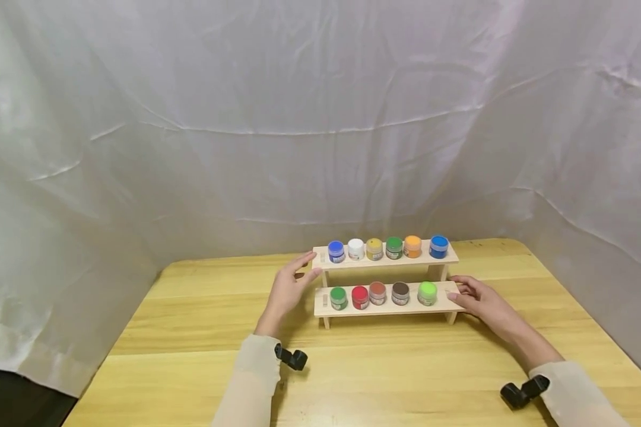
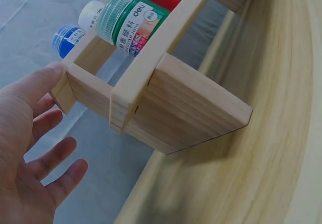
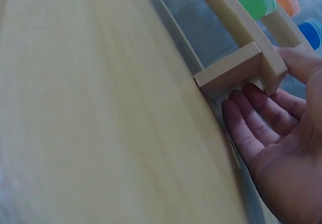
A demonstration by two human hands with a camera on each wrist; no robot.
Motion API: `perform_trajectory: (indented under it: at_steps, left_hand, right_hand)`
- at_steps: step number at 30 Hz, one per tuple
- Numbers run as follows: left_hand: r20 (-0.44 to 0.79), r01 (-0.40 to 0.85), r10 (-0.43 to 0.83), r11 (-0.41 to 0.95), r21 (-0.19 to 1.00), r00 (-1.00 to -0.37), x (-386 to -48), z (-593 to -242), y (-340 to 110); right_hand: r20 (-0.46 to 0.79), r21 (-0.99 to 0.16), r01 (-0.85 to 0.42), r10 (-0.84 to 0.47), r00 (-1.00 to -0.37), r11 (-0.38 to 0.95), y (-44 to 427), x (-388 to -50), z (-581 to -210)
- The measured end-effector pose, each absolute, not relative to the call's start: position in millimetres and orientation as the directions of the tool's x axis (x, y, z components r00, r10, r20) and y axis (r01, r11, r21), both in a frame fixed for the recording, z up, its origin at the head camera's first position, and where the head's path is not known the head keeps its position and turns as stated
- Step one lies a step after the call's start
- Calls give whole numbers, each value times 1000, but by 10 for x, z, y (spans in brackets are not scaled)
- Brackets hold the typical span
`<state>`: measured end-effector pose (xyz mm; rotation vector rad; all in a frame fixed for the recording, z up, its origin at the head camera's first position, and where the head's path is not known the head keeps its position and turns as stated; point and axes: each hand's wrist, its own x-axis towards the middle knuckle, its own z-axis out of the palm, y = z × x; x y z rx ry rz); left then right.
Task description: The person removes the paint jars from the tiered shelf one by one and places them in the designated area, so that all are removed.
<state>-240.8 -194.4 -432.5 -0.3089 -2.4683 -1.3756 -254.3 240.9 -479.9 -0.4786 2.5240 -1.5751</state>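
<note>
A two-tier wooden rack (image 1: 390, 311) stands on the table, bearing small paint jars on both tiers. Blue (image 1: 336, 252), white (image 1: 355, 249), yellow (image 1: 374, 249), green, orange and another blue jar line the upper tier. On the lower one sit green (image 1: 338, 298), red (image 1: 360, 298), brownish-red, dark brown and light green (image 1: 427, 293) jars. My left hand (image 1: 288, 289) touches the upper tier's left end with the thumb; its other fingers are spread loosely in the left wrist view. My right hand (image 1: 486, 307) grips the lower tier's right end, thumb on top, fingers underneath.
The wood-grain table (image 1: 192, 332) reaches to a pale hanging cloth (image 1: 299, 178) behind and at both sides. Black wrist cameras (image 1: 297, 359) sit on both sleeves. A dark area (image 1: 10, 397) shows beyond the table's left edge.
</note>
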Motion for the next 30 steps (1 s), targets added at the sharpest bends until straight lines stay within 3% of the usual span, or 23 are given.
perform_trajectory:
  at_steps: [4,16,30]
  left_hand:
    - [355,317,27,519,794,-934,-2392,-4359,-1931]
    - [354,329,64,554,765,-933,-2410,-4347,-1909]
    - [406,320,69,741,590,-911,-2388,-4038,-1655]
  right_hand:
    - [79,-854,-236,-333,-940,463,2437,-2518,-4822]
    - [122,-847,-264,-314,-941,462,2486,-2482,-4865]
    - [109,-858,-254,-325,-939,446,2458,-2511,-4865]
